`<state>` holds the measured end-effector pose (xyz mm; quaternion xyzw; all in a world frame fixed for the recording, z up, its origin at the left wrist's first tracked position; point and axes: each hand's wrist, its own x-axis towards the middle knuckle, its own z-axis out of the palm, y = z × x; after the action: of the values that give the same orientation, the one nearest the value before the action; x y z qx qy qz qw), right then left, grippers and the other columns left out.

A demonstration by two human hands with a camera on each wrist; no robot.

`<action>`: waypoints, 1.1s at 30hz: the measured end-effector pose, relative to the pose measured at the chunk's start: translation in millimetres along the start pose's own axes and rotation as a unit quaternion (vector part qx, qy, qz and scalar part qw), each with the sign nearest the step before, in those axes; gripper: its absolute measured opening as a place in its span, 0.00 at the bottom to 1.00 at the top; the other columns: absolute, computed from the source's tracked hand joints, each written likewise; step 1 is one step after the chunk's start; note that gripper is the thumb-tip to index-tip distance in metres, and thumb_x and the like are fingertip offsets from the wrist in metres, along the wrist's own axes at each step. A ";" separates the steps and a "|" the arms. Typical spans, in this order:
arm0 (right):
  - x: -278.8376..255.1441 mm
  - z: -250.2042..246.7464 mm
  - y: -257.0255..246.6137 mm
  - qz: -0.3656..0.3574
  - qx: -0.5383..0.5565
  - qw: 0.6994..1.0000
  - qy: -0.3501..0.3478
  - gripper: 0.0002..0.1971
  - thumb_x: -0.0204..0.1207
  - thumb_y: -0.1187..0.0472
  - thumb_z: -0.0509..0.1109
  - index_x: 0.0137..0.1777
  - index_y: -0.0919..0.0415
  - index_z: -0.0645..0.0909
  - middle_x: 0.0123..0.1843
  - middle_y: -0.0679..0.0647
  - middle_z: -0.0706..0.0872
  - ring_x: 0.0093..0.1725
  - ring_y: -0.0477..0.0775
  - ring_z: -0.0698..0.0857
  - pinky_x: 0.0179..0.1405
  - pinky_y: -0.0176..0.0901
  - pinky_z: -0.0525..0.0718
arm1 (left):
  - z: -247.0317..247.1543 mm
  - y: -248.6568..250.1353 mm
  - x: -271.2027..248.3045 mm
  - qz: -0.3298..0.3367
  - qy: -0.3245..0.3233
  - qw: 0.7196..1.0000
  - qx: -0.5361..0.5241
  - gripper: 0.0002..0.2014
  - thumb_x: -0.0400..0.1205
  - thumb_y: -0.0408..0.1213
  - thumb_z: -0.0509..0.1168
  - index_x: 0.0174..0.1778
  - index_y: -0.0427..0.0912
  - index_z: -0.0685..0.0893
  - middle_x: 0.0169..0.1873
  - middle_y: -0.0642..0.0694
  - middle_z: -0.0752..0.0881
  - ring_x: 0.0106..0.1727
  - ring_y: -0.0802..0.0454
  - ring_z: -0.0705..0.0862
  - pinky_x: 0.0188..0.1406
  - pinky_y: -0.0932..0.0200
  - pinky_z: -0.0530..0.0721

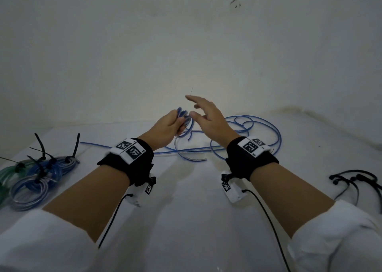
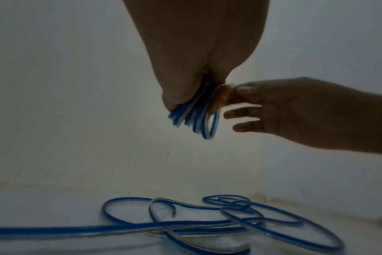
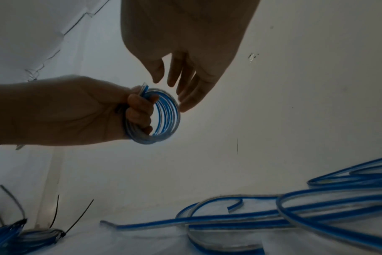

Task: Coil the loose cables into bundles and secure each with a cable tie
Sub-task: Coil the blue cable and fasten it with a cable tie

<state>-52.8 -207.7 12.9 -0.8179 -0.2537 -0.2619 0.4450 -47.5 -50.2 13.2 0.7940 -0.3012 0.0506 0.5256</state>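
Nearest, finished blue and green coiled cable bundles (image 1: 39,174) with black ties lie at the left on the white-covered desk (image 1: 186,209); spare black plastic cable ties (image 1: 355,180) lie at the right. Mid-desk, loose blue-and-clear flat cable (image 1: 237,145) sprawls in open loops. Above it, left hand (image 1: 165,127) grips a small blue-and-clear cable coil (image 3: 161,117), fingers curled through it. Right hand (image 1: 208,116) is released, fingers spread, fingertips (image 3: 185,107) just beside the coil rim, possibly touching. Risk: stiff coil springs open if the left grip slackens before a tie goes on; the trailing tail may snag on the loose loops.
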 end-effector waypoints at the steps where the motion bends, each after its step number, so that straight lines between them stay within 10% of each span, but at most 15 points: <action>1: 0.9 -3.3 -2.2 -0.008 0.001 0.999 -0.038 0.19 0.81 0.70 0.61 0.72 0.64 0.73 0.71 0.55 0.77 0.61 0.27 0.74 0.59 0.20 0.71 | 1.2 1.3 -0.5 0.002 -0.029 1.000 0.008 0.11 0.87 0.29 0.48 0.40 0.43 0.69 0.31 0.47 0.72 0.25 0.67 0.72 0.31 0.73 0.71; 3: 1.3 -7.4 -3.1 -0.017 -0.005 0.996 -0.083 0.18 0.81 0.72 0.59 0.70 0.69 0.75 0.66 0.58 0.80 0.55 0.14 0.70 0.56 0.11 0.64 | 3.4 4.7 -0.7 0.001 -0.052 0.999 0.009 0.11 0.87 0.29 0.48 0.41 0.43 0.70 0.31 0.47 0.72 0.26 0.67 0.73 0.31 0.72 0.72; 9: -6.5 -8.6 8.1 0.011 -0.007 0.997 -0.077 0.12 0.79 0.59 0.68 0.57 0.66 0.81 0.51 0.52 0.86 0.51 0.45 0.82 0.49 0.24 0.75 | 7.9 5.5 -0.7 -0.030 -0.028 0.999 0.028 0.06 0.88 0.32 0.49 0.50 0.35 0.68 0.33 0.48 0.73 0.33 0.57 0.71 0.30 0.74 0.72; 17: -12.4 -19.9 16.2 0.125 0.088 0.985 -0.085 0.08 0.74 0.70 0.72 0.46 0.59 0.76 0.39 0.51 0.83 0.36 0.44 0.81 0.40 0.32 0.79 | 20.0 6.1 2.6 -0.029 -0.041 0.999 -0.006 0.06 0.87 0.30 0.49 0.57 0.38 0.57 0.32 0.46 0.74 0.34 0.56 0.70 0.31 0.73 0.72; 29: -31.4 -58.4 23.4 0.160 0.100 0.981 -0.054 0.07 0.76 0.72 0.69 0.51 0.65 0.76 0.38 0.50 0.84 0.32 0.33 0.82 0.33 0.24 0.76 | 37.3 5.1 18.2 -0.075 -0.156 0.985 -0.006 0.13 0.88 0.37 0.50 0.48 0.45 0.80 0.40 0.50 0.84 0.48 0.53 0.78 0.57 0.57 0.70; 33: -41.3 -80.5 27.2 0.172 0.091 0.980 -0.038 0.07 0.75 0.71 0.70 0.48 0.60 0.77 0.39 0.50 0.84 0.37 0.41 0.82 0.38 0.31 0.79 | 55.1 14.0 28.8 -0.094 -0.181 0.978 -0.045 0.14 0.88 0.35 0.49 0.43 0.45 0.80 0.32 0.56 0.85 0.38 0.61 0.79 0.47 0.61 0.72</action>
<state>-81.8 -297.4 7.3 -0.8151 -0.1484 -0.1260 0.5456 -44.6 -113.8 11.6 0.7903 -0.3177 -0.1573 0.4998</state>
